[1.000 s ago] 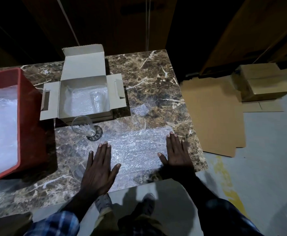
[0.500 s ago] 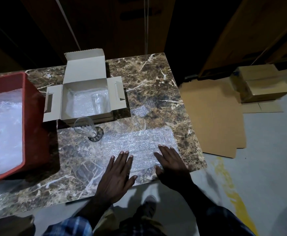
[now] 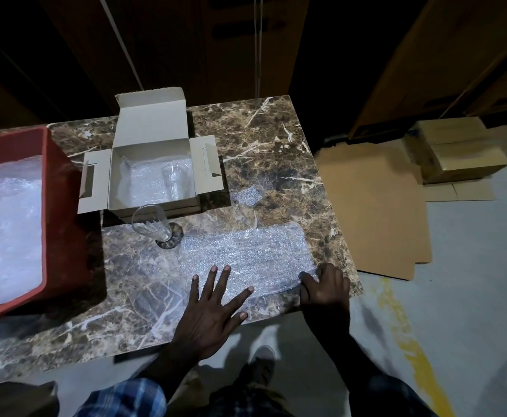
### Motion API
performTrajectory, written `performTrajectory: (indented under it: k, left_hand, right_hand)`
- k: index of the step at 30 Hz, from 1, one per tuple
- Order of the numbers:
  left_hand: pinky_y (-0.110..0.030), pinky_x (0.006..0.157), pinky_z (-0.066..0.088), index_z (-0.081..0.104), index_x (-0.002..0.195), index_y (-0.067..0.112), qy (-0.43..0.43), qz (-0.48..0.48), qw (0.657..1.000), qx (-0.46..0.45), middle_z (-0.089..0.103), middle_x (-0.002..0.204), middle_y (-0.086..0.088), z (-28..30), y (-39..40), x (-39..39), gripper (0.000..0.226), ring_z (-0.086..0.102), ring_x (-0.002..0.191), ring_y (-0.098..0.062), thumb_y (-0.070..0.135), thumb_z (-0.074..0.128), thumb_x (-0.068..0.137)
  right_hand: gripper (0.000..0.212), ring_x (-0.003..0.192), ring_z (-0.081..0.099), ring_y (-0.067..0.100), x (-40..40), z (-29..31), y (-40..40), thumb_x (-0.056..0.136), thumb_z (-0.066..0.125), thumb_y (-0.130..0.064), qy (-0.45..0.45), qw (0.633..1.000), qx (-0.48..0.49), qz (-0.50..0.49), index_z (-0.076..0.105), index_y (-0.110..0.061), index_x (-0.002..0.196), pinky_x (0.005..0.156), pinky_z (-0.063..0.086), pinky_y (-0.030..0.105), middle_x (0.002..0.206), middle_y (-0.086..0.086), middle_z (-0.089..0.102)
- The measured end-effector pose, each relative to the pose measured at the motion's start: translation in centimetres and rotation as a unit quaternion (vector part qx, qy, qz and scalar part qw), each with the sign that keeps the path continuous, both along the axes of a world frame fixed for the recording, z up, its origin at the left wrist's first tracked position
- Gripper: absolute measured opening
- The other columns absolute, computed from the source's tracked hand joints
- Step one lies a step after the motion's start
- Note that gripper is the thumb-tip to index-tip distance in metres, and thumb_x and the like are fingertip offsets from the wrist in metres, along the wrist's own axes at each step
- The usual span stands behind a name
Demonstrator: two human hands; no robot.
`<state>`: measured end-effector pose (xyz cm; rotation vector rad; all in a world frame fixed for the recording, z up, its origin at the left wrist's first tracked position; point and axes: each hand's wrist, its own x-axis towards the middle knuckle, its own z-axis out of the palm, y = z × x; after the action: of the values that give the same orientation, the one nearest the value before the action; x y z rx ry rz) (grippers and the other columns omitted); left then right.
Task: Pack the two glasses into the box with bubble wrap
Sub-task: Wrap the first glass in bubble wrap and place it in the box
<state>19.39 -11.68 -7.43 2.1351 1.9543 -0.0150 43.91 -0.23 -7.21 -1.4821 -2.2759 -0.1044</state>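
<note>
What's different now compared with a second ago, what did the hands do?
Both hands slid back toward the person along the bubble wrap sheet. The left hand lies flat on its near edge; the right hand now curls over the near right corner. The glass on the table and the box stayed put.

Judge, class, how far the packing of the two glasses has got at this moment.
Done: one glass stands in the open box on a bubble wrap lining. In hand: a bubble wrap sheet lies flat on the table; the left hand presses it, the right hand grips its corner. Left: the second glass stands unwrapped outside the box, which is not closed.
</note>
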Motion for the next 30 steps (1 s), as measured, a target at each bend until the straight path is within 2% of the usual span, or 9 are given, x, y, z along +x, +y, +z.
performTrajectory:
  k: [4, 7, 12, 17, 20, 23, 25, 28, 30]
  left_hand:
    - [-0.061, 0.116, 0.006, 0.019, 0.155, 0.047, -0.004, 0.006, 1.000, -0.004, 0.007, 0.167, -0.014, 0.0, 0.0, -0.1, 0.052, 0.003, 0.153, -0.037, 0.059, 0.022, 0.105]
    - [-0.058, 0.117, 0.003, 0.018, 0.155, 0.048, -0.018, 0.019, 1.000, -0.008, 0.004, 0.167, -0.011, 0.1, -0.1, -0.1, 0.051, -0.003, 0.154, -0.031, 0.059, 0.018, 0.105]
    - [-0.057, 0.117, 0.000, 0.015, 0.156, 0.045, -0.040, 0.025, 0.999, -0.023, 0.002, 0.167, -0.009, 0.4, -0.2, -0.2, 0.053, -0.004, 0.154, -0.028, 0.060, 0.013, 0.105]
    - [-0.041, 0.124, -0.004, 0.015, 0.158, 0.037, -0.219, 0.097, 0.971, -0.013, -0.001, 0.167, 0.005, 1.5, -0.3, -0.6, 0.068, -0.012, 0.153, -0.009, 0.069, 0.003, 0.098]
    - [-0.031, 0.120, 0.024, 0.044, 0.145, 0.039, -0.401, 0.234, 0.885, 0.031, 0.036, 0.159, 0.007, 2.3, -0.4, -0.9, 0.051, 0.028, 0.147, -0.004, 0.060, 0.032, 0.100]
    - [-0.023, 0.091, 0.050, 0.071, 0.113, 0.033, -0.492, 0.383, 0.777, 0.082, 0.074, 0.110, 0.011, 4.1, 0.2, -1.0, 0.034, 0.066, 0.105, 0.001, 0.054, 0.047, 0.101]
    - [-0.028, 0.073, 0.050, 0.077, 0.088, 0.017, -0.526, 0.443, 0.719, 0.100, 0.075, 0.082, 0.004, 4.7, 1.0, -1.8, 0.042, 0.068, 0.079, -0.012, 0.044, 0.047, 0.102]
    - [-0.030, 0.052, 0.033, 0.061, 0.073, -0.007, -0.653, 0.513, 0.551, 0.084, 0.052, 0.063, -0.012, 5.4, 2.3, -2.9, 0.047, 0.046, 0.056, -0.020, 0.032, 0.060, 0.099]
    - [-0.028, 0.048, 0.030, 0.064, 0.069, 0.001, -0.649, 0.532, 0.539, 0.068, 0.047, 0.058, -0.010, 5.5, 2.7, -3.5, 0.032, 0.041, 0.049, -0.018, 0.021, 0.069, 0.093]
  right_hand:
    - [0.019, 0.050, 0.054, 0.028, -1.8, 0.5, -0.5, 0.084, 0.058, -0.006, 0.082, 0.996, -0.033, -0.019, 0.071, -0.014, 0.096, 0.045, 0.044, 0.030, 0.064, 0.008, 0.057]
    - [0.028, 0.039, 0.050, 0.020, -3.8, 1.9, -1.2, 0.087, 0.045, -0.022, 0.262, 0.949, -0.131, -0.118, 0.073, -0.023, 0.091, 0.039, 0.042, 0.027, 0.048, 0.002, 0.055]
    - [0.025, 0.054, 0.057, 0.012, -7.1, 3.4, -2.5, 0.083, 0.057, -0.043, 0.433, 0.860, -0.172, -0.210, 0.064, -0.020, 0.080, 0.054, 0.046, 0.025, 0.055, -0.006, 0.056]
    - [0.026, 0.084, 0.069, 0.025, -9.0, 2.9, -3.0, 0.090, 0.056, -0.011, 0.311, 0.939, -0.128, -0.077, 0.068, -0.008, 0.113, 0.075, 0.056, 0.031, 0.098, 0.009, 0.073]
    - [0.034, 0.102, 0.066, 0.028, -10.4, 3.0, -3.8, 0.091, 0.049, 0.002, 0.233, 0.968, -0.070, 0.057, 0.067, -0.002, 0.119, 0.089, 0.056, 0.040, 0.112, 0.013, 0.070]
    - [0.039, 0.110, 0.064, 0.029, -11.9, 2.6, -5.1, 0.097, 0.038, -0.001, 0.200, 0.964, -0.077, 0.158, 0.066, -0.005, 0.125, 0.095, 0.051, 0.048, 0.114, 0.011, 0.071]
    - [0.042, 0.121, 0.061, 0.026, -12.6, 1.8, -6.0, 0.100, 0.035, -0.001, 0.166, 0.960, -0.080, 0.208, 0.063, -0.008, 0.131, 0.104, 0.043, 0.056, 0.119, 0.004, 0.071]
    - [0.049, 0.129, 0.056, 0.023, -13.1, 0.6, -7.0, 0.093, 0.046, 0.007, 0.132, 0.955, -0.081, 0.254, 0.058, -0.010, 0.137, 0.109, 0.037, 0.059, 0.125, 0.001, 0.069]
    - [0.052, 0.130, 0.055, 0.024, -13.6, 0.4, -7.2, 0.091, 0.046, 0.008, 0.110, 0.948, -0.090, 0.284, 0.051, -0.008, 0.140, 0.109, 0.036, 0.060, 0.128, 0.005, 0.067]
